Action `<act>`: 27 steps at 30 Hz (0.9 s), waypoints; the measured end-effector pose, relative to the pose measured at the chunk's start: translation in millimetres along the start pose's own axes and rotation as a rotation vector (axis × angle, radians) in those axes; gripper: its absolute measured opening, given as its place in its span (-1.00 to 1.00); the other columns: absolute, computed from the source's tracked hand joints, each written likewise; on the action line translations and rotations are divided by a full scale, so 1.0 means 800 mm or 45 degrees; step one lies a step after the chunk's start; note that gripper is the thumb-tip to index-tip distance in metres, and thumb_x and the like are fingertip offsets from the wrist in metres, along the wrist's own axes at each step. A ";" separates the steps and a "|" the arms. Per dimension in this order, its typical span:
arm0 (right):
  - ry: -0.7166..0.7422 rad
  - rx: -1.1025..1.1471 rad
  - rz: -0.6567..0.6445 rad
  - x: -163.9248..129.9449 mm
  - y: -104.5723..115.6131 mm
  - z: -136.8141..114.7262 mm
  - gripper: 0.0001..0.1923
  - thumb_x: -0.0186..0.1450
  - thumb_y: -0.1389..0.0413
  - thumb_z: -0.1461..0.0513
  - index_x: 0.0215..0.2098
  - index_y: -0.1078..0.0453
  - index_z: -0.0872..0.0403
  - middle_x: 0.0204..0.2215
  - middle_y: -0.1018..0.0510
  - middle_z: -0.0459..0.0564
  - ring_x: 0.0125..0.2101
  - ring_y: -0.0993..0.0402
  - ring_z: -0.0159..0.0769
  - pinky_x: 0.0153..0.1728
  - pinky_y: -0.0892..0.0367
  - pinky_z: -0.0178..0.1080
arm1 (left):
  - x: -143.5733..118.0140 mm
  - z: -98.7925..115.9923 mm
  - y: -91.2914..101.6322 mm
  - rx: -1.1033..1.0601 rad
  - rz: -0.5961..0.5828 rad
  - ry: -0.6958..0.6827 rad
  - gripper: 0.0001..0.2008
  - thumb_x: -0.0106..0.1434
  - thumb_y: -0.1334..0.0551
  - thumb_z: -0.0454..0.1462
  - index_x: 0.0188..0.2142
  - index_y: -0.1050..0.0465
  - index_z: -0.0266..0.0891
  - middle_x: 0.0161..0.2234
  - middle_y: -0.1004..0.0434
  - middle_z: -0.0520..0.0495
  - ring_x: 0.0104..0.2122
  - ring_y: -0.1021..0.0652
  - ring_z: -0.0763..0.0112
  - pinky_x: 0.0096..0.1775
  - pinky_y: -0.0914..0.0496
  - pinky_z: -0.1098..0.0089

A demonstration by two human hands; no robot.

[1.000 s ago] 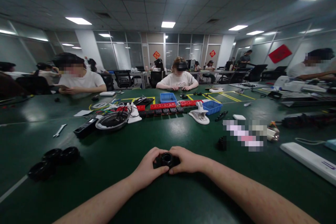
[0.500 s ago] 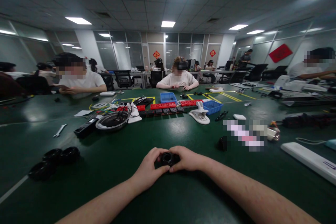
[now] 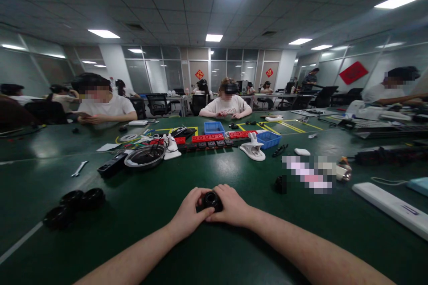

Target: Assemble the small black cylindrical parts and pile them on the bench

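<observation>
A black round part with a hole in its top (image 3: pixel 212 200) stands at the table's near middle; its exact kind is unclear. My left hand (image 3: pixel 187 210) is closed on its left side, the thumb reaching across the front. Curled round the right side is my right hand (image 3: pixel 231 205), its fingers behind the part and its thumb in front, close to the left thumb. Both hands hide much of the part's lower body. Several similar black round parts (image 3: pixel 59 217) rest on the table to the left, and a small black piece (image 3: pixel 279 184) lies to the right.
Farther left are an open-ended wrench (image 3: pixel 79 168), a black box-shaped device (image 3: pixel 113 165) and a round metal dish (image 3: pixel 146 158). Red strips (image 3: pixel 207 138), blue trays (image 3: pixel 268 140) and a white clip stand (image 3: pixel 253 149) lie ahead. A white power strip (image 3: pixel 391 209) is at right. Co-workers sit around the table.
My right hand has shifted left and wraps more closely round the black part. The part tilts slightly differently between my hands. The whole view has shifted a little.
</observation>
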State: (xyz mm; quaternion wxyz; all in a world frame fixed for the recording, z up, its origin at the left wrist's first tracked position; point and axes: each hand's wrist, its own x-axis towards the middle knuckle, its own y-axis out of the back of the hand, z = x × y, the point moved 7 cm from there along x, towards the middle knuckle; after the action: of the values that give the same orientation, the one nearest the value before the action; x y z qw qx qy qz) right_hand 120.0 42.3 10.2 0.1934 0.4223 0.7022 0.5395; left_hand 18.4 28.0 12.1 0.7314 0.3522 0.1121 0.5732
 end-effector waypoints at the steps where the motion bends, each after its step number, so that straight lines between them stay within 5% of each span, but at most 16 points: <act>1: 0.054 0.075 -0.054 0.000 0.001 0.000 -0.43 -0.11 -0.14 -0.08 -0.27 -0.26 0.12 -0.33 -0.35 0.00 -0.32 -0.24 -0.23 -0.32 -0.16 -0.23 | 0.001 0.001 -0.001 -0.004 -0.041 -0.012 -0.68 0.01 -0.19 -0.26 -0.18 -0.30 -0.19 -0.39 -0.26 0.01 -0.42 -0.32 0.40 -0.37 -0.23 0.41; 6: 0.256 0.352 -0.331 0.001 0.004 0.005 -0.56 -0.06 -0.21 0.13 -0.23 -0.30 0.12 -0.34 -0.35 -0.08 -0.31 -0.26 -0.32 -0.31 -0.18 -0.32 | 0.001 0.006 -0.002 -0.040 -0.207 -0.029 -0.63 0.03 -0.18 -0.24 -0.12 -0.29 -0.11 -0.35 -0.28 0.02 -0.37 -0.34 0.39 -0.36 -0.23 0.43; 11: 0.318 0.448 -0.428 0.003 0.004 0.008 -0.67 0.02 -0.16 0.20 -0.23 -0.33 0.11 -0.36 -0.35 -0.11 -0.32 -0.27 -0.36 -0.31 -0.17 -0.35 | 0.001 0.006 -0.003 -0.083 -0.249 -0.016 -0.62 0.01 -0.19 -0.26 -0.12 -0.28 -0.06 -0.29 -0.30 0.03 -0.31 -0.35 0.38 -0.32 -0.23 0.42; 27: 0.174 0.309 -0.260 0.005 -0.004 0.012 -0.56 -0.11 -0.20 0.03 -0.35 -0.31 0.13 -0.43 -0.36 -0.11 -0.43 -0.26 -0.38 -0.47 -0.13 -0.39 | 0.001 0.007 -0.004 -0.056 -0.152 -0.017 -0.68 -0.04 -0.24 -0.26 -0.23 -0.33 -0.17 -0.34 -0.31 0.02 -0.35 -0.35 0.39 -0.36 -0.22 0.45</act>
State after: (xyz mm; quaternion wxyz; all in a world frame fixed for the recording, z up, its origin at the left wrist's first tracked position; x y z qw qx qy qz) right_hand 123.7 50.7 4.7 0.1467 0.3313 0.8130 0.4557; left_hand 24.3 26.1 14.1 0.7725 0.3323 0.1154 0.5287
